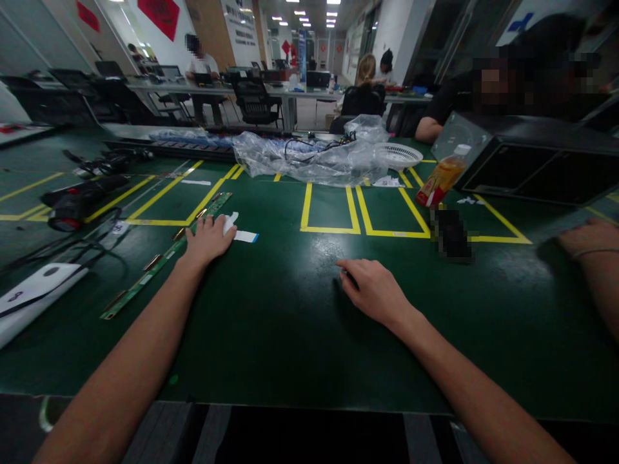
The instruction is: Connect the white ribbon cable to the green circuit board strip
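Observation:
My left hand [207, 240] lies with its fingers spread on a long, narrow green circuit board [162, 264], which slants across the left side of the table. Beside its thumb is a white flat ribbon cable [245, 236] with a blue end, partly covered by the hand. My right hand [372, 287] is over the bare green tabletop at centre right. Its fingers are curled together, thumb tip close to the index fingertip. Whatever is between those tips, if anything, is too small to make out.
Black cables and a dark tool-like object [77, 203] lie left, near a white case [39, 296]. Clear plastic wrap [309, 161] and a white basket [399, 154] lie behind. A drink bottle [442, 177], a black box [536, 158] and another person's hand [590, 237] are at right.

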The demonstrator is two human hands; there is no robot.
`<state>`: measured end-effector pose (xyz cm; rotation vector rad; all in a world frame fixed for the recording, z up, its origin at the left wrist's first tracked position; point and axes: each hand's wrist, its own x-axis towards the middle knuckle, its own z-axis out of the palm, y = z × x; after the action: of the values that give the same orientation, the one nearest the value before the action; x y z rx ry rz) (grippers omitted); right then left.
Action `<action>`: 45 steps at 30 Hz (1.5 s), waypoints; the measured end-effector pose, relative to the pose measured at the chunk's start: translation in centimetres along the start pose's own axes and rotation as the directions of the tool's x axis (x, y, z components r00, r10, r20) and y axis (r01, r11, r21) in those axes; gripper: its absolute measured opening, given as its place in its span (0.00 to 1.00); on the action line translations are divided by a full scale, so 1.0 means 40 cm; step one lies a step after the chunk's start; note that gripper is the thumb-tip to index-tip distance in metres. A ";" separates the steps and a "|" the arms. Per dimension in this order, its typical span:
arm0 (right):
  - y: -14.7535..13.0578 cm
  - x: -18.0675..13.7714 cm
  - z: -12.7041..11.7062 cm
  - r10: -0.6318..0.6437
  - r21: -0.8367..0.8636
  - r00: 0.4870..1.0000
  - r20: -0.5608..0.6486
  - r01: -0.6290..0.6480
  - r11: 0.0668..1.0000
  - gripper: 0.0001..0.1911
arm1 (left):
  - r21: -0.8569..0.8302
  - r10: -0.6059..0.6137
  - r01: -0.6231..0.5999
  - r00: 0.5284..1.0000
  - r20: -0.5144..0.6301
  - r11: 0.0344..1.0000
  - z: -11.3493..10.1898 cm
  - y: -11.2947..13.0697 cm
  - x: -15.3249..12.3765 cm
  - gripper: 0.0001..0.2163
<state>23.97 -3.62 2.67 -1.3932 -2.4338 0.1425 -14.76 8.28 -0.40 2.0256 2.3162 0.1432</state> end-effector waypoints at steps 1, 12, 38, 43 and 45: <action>0.000 0.000 0.000 -0.001 -0.005 1.000 0.002 0.001 1.000 0.18 | 0.002 0.002 -0.002 1.000 0.000 1.000 0.003 0.003 0.001 0.34; -0.003 0.000 0.019 -0.084 0.072 0.996 0.027 0.082 0.994 0.17 | -0.079 0.699 -0.696 0.702 0.135 0.714 0.021 0.248 -0.133 0.35; 0.000 -0.003 0.028 -0.174 0.079 0.976 0.131 0.165 0.983 0.22 | -0.032 -0.160 0.158 0.984 -0.084 0.987 0.023 -0.041 0.024 0.42; 0.002 -0.007 0.027 -0.181 0.067 0.973 0.141 0.173 0.983 0.22 | 0.001 -0.190 0.191 0.981 -0.043 0.982 0.008 -0.046 0.029 0.42; 0.001 -0.007 0.025 -0.180 0.062 0.973 0.144 0.173 0.983 0.22 | -0.011 -0.163 0.163 0.986 -0.032 0.987 0.008 -0.049 0.033 0.40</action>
<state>23.80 -3.78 1.65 -1.1765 -2.6439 0.2702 -16.85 9.33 -0.91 1.8331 2.4838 0.1789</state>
